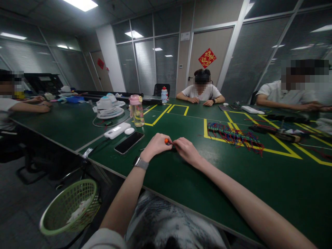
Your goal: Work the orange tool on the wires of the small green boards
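Note:
My left hand [158, 145], with a watch [140, 162] on its wrist, is closed just above the green table. A small orange-ended object [166, 141] shows between its thumb and fingers; its kind I cannot make out. Fingertip to fingertip with it, my right hand [186, 149] is closed in a pinch. Whatever sits in that pinch is too small and too hidden to name. Left of my left hand lies a black-screened phone [129, 142].
On the green table [166, 193] are a white power strip [117, 130], a pink-lidded bottle [137, 112], white fans [110, 108] and a wired bundle of small boards [233, 134]. A green basket [70, 205] stands on the floor. Several other people sit around the table.

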Tool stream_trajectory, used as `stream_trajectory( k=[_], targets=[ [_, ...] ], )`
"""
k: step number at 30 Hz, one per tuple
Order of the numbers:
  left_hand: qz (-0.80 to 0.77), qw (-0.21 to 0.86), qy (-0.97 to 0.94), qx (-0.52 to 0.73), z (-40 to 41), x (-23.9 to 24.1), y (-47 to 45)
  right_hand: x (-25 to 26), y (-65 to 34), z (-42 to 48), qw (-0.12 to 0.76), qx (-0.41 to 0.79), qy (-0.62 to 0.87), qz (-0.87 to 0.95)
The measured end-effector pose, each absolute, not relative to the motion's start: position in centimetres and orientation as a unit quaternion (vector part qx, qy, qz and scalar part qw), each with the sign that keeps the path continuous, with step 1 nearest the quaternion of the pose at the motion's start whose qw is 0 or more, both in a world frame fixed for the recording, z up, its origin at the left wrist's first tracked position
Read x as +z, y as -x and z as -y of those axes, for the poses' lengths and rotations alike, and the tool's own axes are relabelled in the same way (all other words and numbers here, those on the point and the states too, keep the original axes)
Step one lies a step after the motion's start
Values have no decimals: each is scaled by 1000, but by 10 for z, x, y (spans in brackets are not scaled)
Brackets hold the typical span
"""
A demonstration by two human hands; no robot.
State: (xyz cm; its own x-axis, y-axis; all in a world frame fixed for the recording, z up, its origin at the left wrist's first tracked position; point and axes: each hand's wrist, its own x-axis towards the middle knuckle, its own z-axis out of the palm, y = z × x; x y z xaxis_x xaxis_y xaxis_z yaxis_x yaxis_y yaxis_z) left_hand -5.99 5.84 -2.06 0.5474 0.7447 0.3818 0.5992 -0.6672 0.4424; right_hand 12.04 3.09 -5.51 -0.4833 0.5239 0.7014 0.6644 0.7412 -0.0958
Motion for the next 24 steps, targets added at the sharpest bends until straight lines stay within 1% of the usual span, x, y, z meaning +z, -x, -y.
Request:
stream_trajectory(
  k=[7, 18, 24],
  targets=[
    [-380, 136, -870, 284, -58, -22, 61, -57, -120, -31, 383, -85, 343, 854],
    [-380, 133, -869, 288, -61, -23, 62, -61, -120, -32, 449, 2, 372, 813],
    [-378, 142, -867, 292, -59, -21, 61, -63, -120, -34, 473, -2, 376, 797]
  ],
)
